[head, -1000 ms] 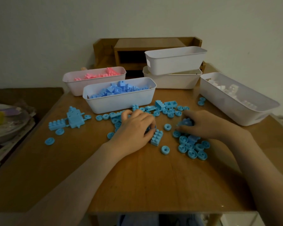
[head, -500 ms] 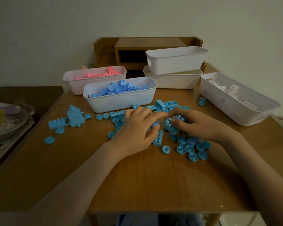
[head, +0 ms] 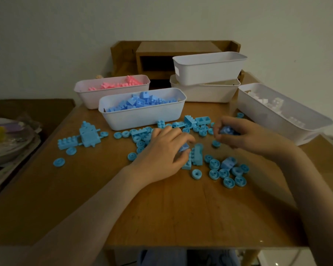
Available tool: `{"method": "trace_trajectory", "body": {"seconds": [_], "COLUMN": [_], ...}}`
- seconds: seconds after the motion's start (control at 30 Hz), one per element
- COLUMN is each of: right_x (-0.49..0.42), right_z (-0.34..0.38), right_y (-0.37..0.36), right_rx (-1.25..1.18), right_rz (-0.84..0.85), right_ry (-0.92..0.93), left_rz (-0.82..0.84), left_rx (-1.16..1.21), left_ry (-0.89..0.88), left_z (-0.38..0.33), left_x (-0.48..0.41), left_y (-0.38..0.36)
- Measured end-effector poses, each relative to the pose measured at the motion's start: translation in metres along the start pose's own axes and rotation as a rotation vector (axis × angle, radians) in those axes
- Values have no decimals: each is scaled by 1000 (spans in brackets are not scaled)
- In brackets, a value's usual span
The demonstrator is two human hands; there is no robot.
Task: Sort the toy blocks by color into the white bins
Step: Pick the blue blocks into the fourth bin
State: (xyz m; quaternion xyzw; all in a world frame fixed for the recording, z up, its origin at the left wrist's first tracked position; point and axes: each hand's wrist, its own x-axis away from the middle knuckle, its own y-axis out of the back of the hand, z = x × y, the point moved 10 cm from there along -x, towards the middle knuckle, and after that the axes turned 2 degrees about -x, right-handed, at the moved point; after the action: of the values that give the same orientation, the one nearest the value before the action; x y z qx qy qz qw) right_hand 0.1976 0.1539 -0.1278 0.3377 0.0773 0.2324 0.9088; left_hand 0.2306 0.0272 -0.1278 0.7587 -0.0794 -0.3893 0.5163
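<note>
Left hand: fingers pinch a small periwinkle plastic block on the wooden table.
Right hand: curled round a cluster of periwinkle plastic blocks.

Right hand mostly covers the block it's got, left hand half hides its piece, and the plate past the surface's left edge is cropped.
</note>
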Motion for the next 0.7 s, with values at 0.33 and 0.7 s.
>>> {"method": "trace_trajectory", "body": {"seconds": [0.33,0.7], "right_x": [5,-7], "right_z": [-24,1], "right_y": [-27,-23], "right_rx": [329,50], "right_rz": [302,61], "right_ry": [-217,-58], "left_rz": [59,-21], "left_rx": [90,80], "left_ry": [9,18], "left_z": [-1,-2], "left_x": [-1,-1], "left_y": [-5,2]}}
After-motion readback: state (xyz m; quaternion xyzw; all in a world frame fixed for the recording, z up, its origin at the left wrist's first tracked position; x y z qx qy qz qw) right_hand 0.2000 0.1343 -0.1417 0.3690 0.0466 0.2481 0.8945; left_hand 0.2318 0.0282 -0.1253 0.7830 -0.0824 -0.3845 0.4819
